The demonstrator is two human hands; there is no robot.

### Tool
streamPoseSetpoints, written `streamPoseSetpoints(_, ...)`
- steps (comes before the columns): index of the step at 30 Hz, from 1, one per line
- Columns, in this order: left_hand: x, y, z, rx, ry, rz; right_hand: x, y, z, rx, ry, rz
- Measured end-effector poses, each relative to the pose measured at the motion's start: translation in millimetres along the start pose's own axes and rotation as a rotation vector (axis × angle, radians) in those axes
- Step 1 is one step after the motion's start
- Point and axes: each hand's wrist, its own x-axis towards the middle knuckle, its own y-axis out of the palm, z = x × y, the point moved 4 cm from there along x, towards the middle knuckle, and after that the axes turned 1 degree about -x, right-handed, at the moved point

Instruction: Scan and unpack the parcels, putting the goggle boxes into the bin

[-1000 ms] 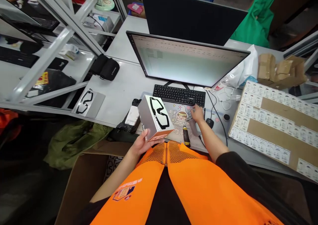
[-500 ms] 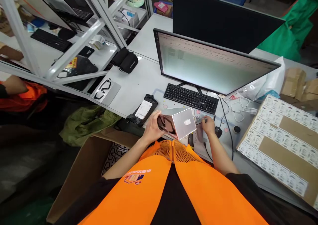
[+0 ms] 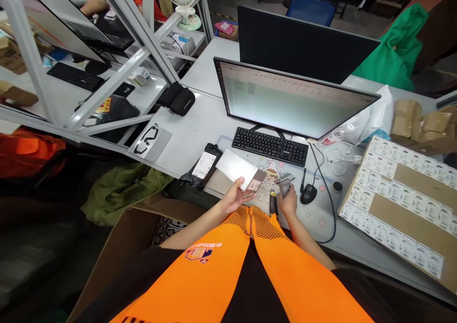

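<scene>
My left hand [image 3: 234, 197] is closed on the lower edge of a white product box [image 3: 235, 170], held tilted above the desk mat. The box's darker end, with a printed label [image 3: 254, 185], faces right. My right hand [image 3: 288, 203] is wrapped around the handle of a grey barcode scanner [image 3: 284, 184], whose head is close to the labelled end but apart from it. Left of the box, a black plastic mailer [image 3: 203, 165] with a white shipping label lies on the desk. A black-and-yellow tool handle [image 3: 273, 202] lies between my hands.
Behind my hands stand a keyboard [image 3: 269, 146] and a monitor [image 3: 285, 99]. A mouse [image 3: 308, 194], a pen [image 3: 303, 180] and a cable are to the right, before a label-covered carton [image 3: 396, 209]. At left are a flat box [image 3: 153, 142], a black case [image 3: 182, 102] and an open carton [image 3: 107, 256].
My left hand has turned the box, bringing its labelled end toward the right. My right hand has moved left and closed around the scanner; the pen now lies beside the mouse.
</scene>
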Motion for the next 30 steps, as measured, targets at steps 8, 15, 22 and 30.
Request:
streamPoseSetpoints(8, 9, 1.8, 1, -0.021, -0.03, 0.023, 3, -42, 26, 0.223, 0.169, 0.107)
streamPoseSetpoints(15, 18, 4.2, -9, 0.008, 0.004, -0.028, -42, -117, 61, 0.492, -0.182, 0.417)
streamPoseSetpoints(22, 12, 9.9, -3, 0.091, 0.018, 0.038, -52, -133, 89, 0.423, -0.306, 0.419)
streamPoseSetpoints(30, -87, -46.9, -97, 0.551, 0.408, -0.12, -26, -118, 60, 0.285, -0.156, 0.258)
